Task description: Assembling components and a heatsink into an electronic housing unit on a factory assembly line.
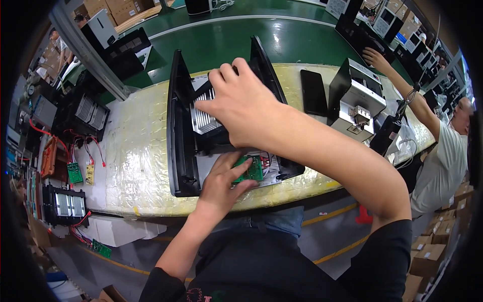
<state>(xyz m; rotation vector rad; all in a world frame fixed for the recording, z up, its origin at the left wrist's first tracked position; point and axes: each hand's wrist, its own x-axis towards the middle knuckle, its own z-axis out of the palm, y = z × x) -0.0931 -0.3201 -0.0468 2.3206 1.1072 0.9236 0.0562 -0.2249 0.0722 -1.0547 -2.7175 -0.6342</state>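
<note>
The casing (183, 146) is black, its heatsink (204, 121) silver with parallel ribs, its board (257, 171) green. Under the casing, the bench (141, 156) is pale yellow; right of it, the phone (314, 93) is black. Nearer than the casing, grey floor (327, 234) carries yellow stripes.

Passable: tabletop (138, 146) left of housing (179, 126) | Blocking sides: black walls (266, 68) | Right: phone (313, 93), box (347, 90)

The right forearm (332, 146) slants in from the near right, its elbow bent and out to the side; the right hand (246, 103) arches back-up, fingers bent. The left forearm (181, 244) rises from the near left; the left hand (221, 178) lies nearer, thumb apart from the forefinger.
</note>
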